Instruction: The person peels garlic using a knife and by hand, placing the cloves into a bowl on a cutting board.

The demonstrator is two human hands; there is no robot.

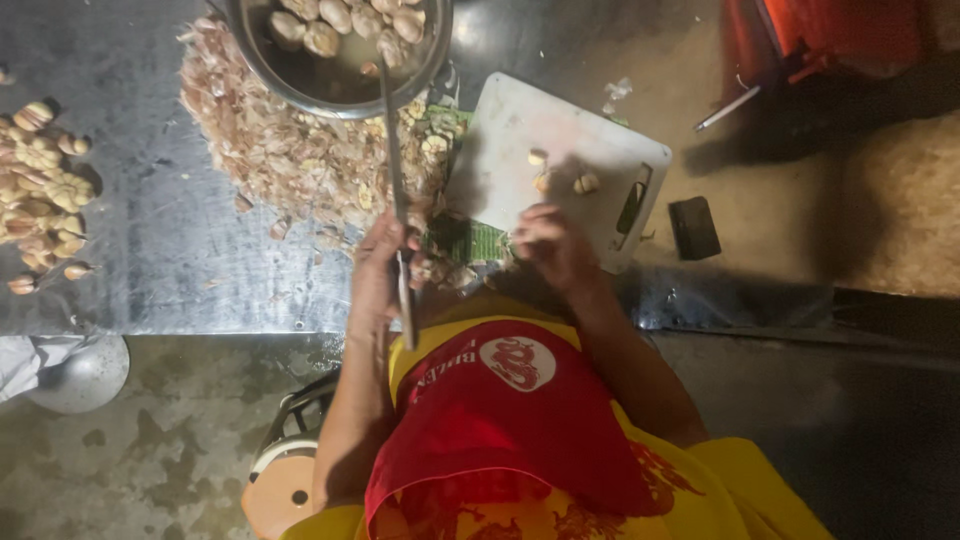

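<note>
The left hand (385, 262) is wrapped around the handle of a long knife (398, 190), its grip pressed together on the handle, with the thin blade running up the picture toward a metal bowl (340, 85). The right hand (548, 245) rests at the near edge of a white cutting board (520, 130); its fingers are curled, but whether its grip pinches anything cannot be told. Between the 2 hands lie a piece of green leaf (470, 240) and a few small garlic bits. On the board, just beyond the right hand, sit 3 peeled garlic cloves (585, 183).

The bowl at the top holds peeled cloves in liquid. Beneath and around it spreads a heap of papery garlic skins (270, 150), touching the board's left edge. Well apart, at the left edge of the steel counter (170, 260), lies a pile of unpeeled garlic (40, 190). A small dark block (693, 227) sits just beside the board's right corner. The person wears a red apron (500, 420) over yellow clothing. A round stool (285, 480) stands on the floor beside them.
</note>
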